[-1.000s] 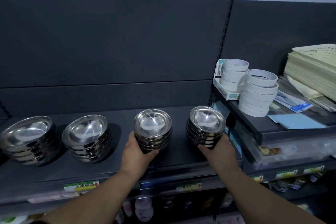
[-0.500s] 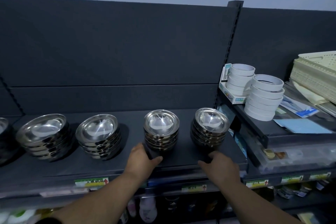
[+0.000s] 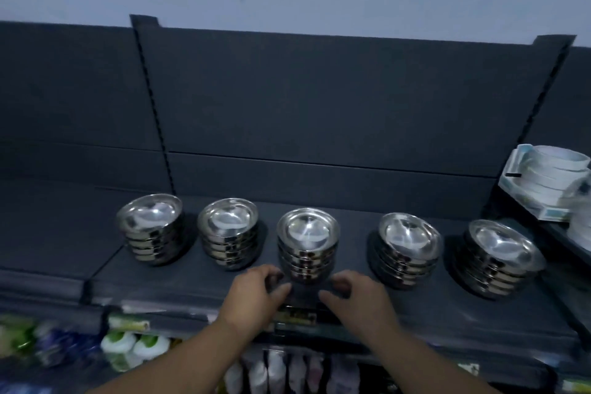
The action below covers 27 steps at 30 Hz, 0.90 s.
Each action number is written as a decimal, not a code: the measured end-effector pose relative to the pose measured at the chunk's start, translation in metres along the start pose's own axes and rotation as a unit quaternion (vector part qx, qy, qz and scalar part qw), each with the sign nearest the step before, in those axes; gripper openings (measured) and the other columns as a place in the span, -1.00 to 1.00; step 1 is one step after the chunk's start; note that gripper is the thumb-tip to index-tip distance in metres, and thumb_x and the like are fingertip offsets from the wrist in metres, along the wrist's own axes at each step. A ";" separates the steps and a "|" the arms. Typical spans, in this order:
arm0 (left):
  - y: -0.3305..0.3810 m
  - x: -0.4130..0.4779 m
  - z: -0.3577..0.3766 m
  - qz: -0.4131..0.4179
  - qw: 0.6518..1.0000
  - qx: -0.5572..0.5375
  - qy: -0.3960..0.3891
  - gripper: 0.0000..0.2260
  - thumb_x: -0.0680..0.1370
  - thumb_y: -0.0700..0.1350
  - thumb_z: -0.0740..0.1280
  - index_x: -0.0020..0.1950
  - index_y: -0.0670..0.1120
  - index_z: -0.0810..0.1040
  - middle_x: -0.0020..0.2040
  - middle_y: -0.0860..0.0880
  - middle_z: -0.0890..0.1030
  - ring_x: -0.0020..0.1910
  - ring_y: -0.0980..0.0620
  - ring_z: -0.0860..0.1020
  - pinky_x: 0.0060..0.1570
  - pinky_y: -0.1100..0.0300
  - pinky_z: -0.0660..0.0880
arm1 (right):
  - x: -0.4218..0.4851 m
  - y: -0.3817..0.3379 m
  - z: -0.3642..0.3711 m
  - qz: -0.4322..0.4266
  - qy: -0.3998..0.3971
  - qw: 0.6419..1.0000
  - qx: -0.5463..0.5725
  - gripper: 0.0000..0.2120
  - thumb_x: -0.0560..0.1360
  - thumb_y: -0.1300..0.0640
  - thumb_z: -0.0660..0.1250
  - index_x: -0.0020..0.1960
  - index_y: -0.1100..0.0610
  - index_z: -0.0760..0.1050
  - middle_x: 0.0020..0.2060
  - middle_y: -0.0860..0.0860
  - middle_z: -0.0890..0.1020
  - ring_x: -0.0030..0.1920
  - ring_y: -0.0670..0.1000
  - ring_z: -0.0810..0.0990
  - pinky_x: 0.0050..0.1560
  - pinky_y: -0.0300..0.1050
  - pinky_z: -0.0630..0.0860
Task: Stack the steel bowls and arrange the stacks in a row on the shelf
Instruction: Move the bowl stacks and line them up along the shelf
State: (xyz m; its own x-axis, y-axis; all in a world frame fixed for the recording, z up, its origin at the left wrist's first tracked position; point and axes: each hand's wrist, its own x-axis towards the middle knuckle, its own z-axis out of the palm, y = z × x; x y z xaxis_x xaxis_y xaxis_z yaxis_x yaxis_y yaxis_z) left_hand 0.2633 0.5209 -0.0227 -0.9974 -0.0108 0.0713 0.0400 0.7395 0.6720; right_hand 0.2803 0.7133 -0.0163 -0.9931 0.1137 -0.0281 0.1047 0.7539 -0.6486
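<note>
Several stacks of steel bowls stand in a row on the dark shelf. The middle stack is directly ahead of me, with a stack to its left and another to its right. The end stacks are at the far left and far right. My left hand and my right hand hover on either side of the middle stack's base, fingers curled and apart, holding nothing. Whether the fingertips touch the bottom bowl I cannot tell.
White tape rolls sit on a raised shelf at the right edge. A slotted upright divides the dark back panel behind the left stack. Packaged goods fill the lower shelf below the front edge.
Both hands let go of the two right-hand stacks and moved left to the middle stack. My view swung left and back, bringing the whole row into sight.
</note>
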 end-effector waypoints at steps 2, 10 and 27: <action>-0.031 0.006 -0.030 -0.030 0.999 -0.009 0.034 -0.71 0.46 0.05 0.43 0.12 -0.03 0.61 0.00 0.04 0.66 -0.01 0.13 0.58 -0.09 0.42 0.33 | 0.005 -0.029 0.024 -0.014 -0.013 1.000 0.010 -0.66 0.38 -0.08 0.49 0.10 0.01 0.62 -0.01 -0.10 0.69 -0.01 -0.16 0.62 0.04 -0.33 0.49; -0.148 0.040 -0.111 -0.178 0.971 -0.079 0.139 -0.57 0.36 0.06 0.52 0.05 -0.13 0.46 0.07 -0.12 0.52 0.03 -0.10 0.53 -0.01 0.13 0.47 | 0.035 -0.110 0.102 0.012 -0.020 0.998 0.059 -0.39 0.37 -0.03 0.52 0.33 0.15 0.44 0.17 0.03 0.62 0.16 -0.04 0.57 0.17 -0.24 0.46; -0.209 0.086 -0.145 -0.046 0.968 -0.239 0.062 -0.12 0.16 -0.17 0.65 0.37 0.02 0.29 0.14 0.09 0.51 0.13 0.07 0.49 0.10 0.20 0.40 | 0.055 -0.154 0.146 0.087 0.092 0.983 0.132 -0.03 0.19 0.03 0.64 0.44 0.00 0.17 0.24 0.04 0.55 0.23 0.08 0.53 0.16 -0.22 0.39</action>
State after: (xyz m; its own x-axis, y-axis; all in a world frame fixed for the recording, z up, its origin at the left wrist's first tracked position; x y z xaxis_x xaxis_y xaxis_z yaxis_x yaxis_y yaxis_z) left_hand 0.1776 0.2680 -0.0502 -0.9845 -0.1637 0.0627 0.0041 0.3359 0.9419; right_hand 0.2023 0.5094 -0.0289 -0.9329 0.3586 -0.0336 0.2302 0.5218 -0.8215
